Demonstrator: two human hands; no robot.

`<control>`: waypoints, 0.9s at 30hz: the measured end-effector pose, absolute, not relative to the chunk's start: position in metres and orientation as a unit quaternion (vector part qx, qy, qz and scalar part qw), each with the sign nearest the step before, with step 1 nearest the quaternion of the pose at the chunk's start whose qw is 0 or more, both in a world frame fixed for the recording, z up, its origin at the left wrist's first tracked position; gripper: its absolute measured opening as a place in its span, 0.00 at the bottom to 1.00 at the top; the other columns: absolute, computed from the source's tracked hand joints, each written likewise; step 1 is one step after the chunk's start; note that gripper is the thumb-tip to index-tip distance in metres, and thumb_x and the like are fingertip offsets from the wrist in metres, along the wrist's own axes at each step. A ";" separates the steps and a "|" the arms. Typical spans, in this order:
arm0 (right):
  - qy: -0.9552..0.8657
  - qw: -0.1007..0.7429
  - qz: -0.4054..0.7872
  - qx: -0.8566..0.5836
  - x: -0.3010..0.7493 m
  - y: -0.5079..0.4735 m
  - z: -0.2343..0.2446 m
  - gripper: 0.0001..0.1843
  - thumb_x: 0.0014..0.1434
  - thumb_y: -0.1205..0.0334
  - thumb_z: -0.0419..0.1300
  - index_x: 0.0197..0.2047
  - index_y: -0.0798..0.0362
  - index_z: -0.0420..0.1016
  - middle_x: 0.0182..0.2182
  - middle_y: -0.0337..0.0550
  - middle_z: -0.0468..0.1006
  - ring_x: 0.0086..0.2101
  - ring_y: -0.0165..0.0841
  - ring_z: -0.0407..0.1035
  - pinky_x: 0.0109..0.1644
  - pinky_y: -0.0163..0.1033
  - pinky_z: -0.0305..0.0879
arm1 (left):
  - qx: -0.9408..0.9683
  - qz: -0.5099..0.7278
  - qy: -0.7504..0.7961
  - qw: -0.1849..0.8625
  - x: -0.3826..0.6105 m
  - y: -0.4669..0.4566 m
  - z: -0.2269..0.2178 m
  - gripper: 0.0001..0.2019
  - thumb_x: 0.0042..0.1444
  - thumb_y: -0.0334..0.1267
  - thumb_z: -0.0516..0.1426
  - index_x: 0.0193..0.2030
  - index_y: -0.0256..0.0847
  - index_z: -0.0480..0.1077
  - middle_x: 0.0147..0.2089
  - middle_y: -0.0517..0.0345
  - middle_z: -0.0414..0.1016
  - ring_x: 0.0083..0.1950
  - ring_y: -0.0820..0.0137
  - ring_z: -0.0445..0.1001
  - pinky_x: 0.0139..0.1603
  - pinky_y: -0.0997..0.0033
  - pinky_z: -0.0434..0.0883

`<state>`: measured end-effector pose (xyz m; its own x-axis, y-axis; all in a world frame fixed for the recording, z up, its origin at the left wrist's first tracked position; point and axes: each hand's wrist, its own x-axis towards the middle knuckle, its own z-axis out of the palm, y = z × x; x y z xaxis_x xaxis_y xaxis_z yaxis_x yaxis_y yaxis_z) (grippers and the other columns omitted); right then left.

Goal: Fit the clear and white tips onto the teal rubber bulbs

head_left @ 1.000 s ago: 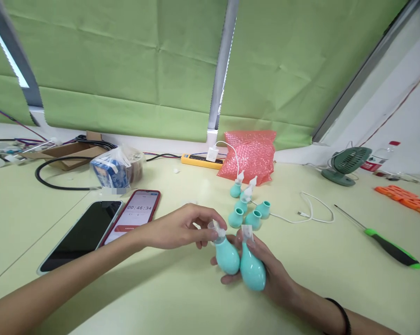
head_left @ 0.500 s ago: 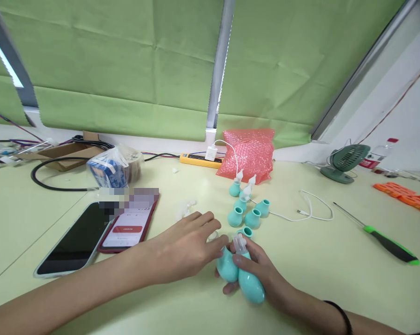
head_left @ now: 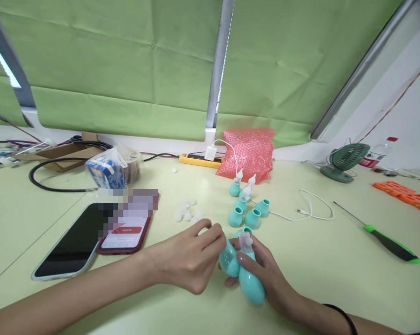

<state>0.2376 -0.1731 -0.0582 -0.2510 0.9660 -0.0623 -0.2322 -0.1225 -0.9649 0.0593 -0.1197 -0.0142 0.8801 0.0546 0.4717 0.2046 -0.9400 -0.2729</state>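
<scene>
Two teal squeeze bulbs are held in my right hand [head_left: 270, 279], its thumb lying across them. The nearer bulb [head_left: 252, 284] carries a clear nozzle [head_left: 245, 243]. Against the mouth of the other bulb [head_left: 228, 261] my left hand [head_left: 192, 256] is closed, fingertips pinched; whatever they grip is hidden. Several small translucent tips [head_left: 188, 215] lie on the table just beyond my left hand. Further off stand more teal bulbs [head_left: 235, 217], some fitted with whitish tips [head_left: 247, 191]. One bulb [head_left: 245, 230] is partly covered by my right hand.
Two phones [head_left: 73, 242] lie at the left, near a plastic-wrapped package [head_left: 112, 167]. Pink bubble wrap [head_left: 246, 153] and a yellow power strip [head_left: 199, 160] sit at the back. To the right are a white cable [head_left: 310, 209], a screwdriver [head_left: 391, 244] and a green fan [head_left: 347, 160].
My left hand has curled its fingers and come over the mouth of the left bulb. More of the small translucent tips now show behind it. My right hand keeps its hold on both bulbs.
</scene>
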 end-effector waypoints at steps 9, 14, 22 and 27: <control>-0.473 0.472 0.591 -0.452 0.234 -0.174 -0.060 0.16 0.49 0.51 0.58 0.38 0.51 0.63 0.36 0.42 0.62 0.33 0.33 0.61 0.33 0.41 0.69 | -0.955 -0.240 -0.137 0.105 0.057 -0.105 -0.018 0.09 0.54 0.24 0.46 0.34 0.32 0.67 0.31 0.51 0.65 0.33 0.69 0.59 0.32 0.68 0.64; -0.496 0.478 0.584 -0.429 0.234 -0.177 -0.061 0.12 0.52 0.54 0.56 0.38 0.50 0.62 0.37 0.41 0.62 0.34 0.31 0.60 0.35 0.39 0.68 | -0.960 -0.198 -0.154 0.125 0.056 -0.111 -0.011 0.10 0.52 0.21 0.46 0.35 0.30 0.66 0.32 0.48 0.64 0.35 0.67 0.59 0.32 0.67 0.65; -0.508 0.483 0.584 -0.409 0.235 -0.177 -0.063 0.07 0.53 0.59 0.56 0.36 0.49 0.63 0.32 0.38 0.63 0.33 0.30 0.59 0.33 0.35 0.68 | -0.933 -0.229 -0.145 0.236 0.065 -0.118 -0.018 0.12 0.53 0.22 0.42 0.33 0.28 0.65 0.26 0.47 0.65 0.31 0.63 0.61 0.26 0.64 0.64; -0.494 0.483 0.597 -0.409 0.237 -0.175 -0.061 0.09 0.52 0.58 0.58 0.37 0.50 0.65 0.31 0.37 0.62 0.31 0.29 0.60 0.31 0.36 0.69 | -0.946 -0.262 -0.171 0.079 0.066 -0.114 -0.026 0.08 0.55 0.23 0.43 0.33 0.32 0.61 0.29 0.52 0.65 0.31 0.68 0.60 0.28 0.70 0.63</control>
